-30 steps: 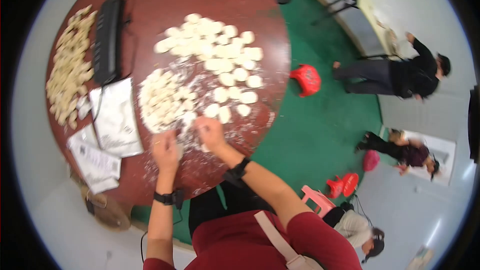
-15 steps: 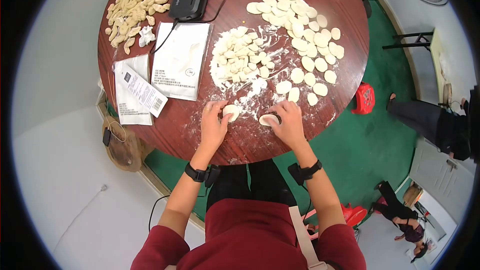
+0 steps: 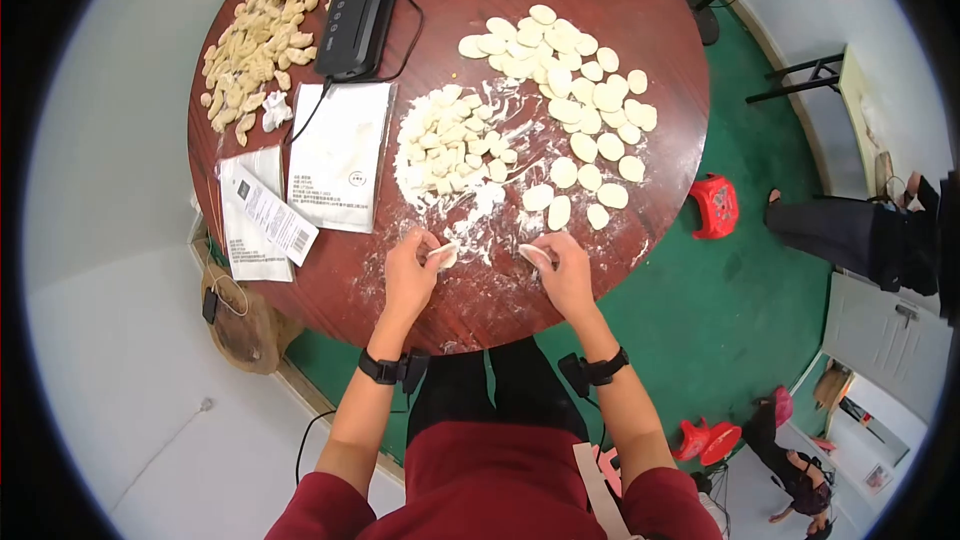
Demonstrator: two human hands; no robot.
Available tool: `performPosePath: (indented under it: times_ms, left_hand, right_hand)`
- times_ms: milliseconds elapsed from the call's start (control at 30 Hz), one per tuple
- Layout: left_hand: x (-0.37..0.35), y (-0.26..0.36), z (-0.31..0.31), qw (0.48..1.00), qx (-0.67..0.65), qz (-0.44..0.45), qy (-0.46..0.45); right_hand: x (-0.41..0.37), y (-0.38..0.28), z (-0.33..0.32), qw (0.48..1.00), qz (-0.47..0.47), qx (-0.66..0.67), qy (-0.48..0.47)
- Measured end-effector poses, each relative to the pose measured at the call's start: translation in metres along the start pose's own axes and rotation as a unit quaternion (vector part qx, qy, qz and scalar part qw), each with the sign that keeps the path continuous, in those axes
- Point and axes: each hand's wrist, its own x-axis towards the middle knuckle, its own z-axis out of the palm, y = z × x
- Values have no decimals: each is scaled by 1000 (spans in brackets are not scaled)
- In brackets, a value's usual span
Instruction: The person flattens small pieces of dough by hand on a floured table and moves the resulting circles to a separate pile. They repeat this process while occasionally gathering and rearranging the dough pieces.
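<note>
My left hand (image 3: pixel 410 265) pinches a flat dough round (image 3: pixel 448 256) between thumb and fingers at the table's near side. Opposite it, my right hand (image 3: pixel 566 268) grips another dough round (image 3: pixel 535 256), tilted and partly hidden by the fingers. Just beyond both hands, small dough lumps (image 3: pixel 455 140) lie heaped in white flour (image 3: pixel 482 208). To the right of the lumps spreads a group of flattened dough rounds (image 3: pixel 585 118), some overlapping.
Black sealer-like appliance (image 3: pixel 362 10) with a cord, white packets (image 3: pixel 340 155) and shaped dough pieces (image 3: pixel 262 35) occupy the left of the round table (image 3: pixel 640 0). A red stool (image 3: pixel 714 206) stands right of it. Two other people are farther right.
Both dough rounds have gone from lying nearly flat to being tilted in my pinched fingers. The camera view has shifted, so the table appears lower and further left.
</note>
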Motion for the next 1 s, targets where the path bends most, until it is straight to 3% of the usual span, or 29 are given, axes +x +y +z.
performPosePath:
  times_ms: [67,133,167,300,533,600,667,800,867,933,1000]
  left_hand:
    - [1,13,8,998,-63,-11,14]
    - [17,44,28,992,-121,-21,-23]
    - [28,51,39,992,-124,-11,-24]
    - [75,98,76,988,-140,61,-8]
    - [147,126,133,979,-184,61,69]
    - [157,125,140,984,-157,25,78]
    - [159,123,141,984,-165,9,71]
    - [145,112,138,984,-67,83,144]
    - [130,109,128,989,-41,99,102]
    - [110,107,115,990,-73,84,91]
    - [87,105,101,987,-133,83,23]
  right_hand:
    - [9,11,-14,1000,-1,-22,10]
    - [26,22,-29,989,91,96,63]
    - [32,23,-36,989,105,69,73]
    - [69,49,-50,977,83,132,145]
    - [138,39,-65,974,75,163,140]
    - [154,31,-63,979,46,137,143]
    - [168,24,-59,986,40,102,124]
    - [189,4,-49,994,10,17,110]
    - [204,2,-43,996,5,18,92]
    - [220,2,-33,994,-25,61,92]
    - [237,-1,-19,992,-34,85,81]
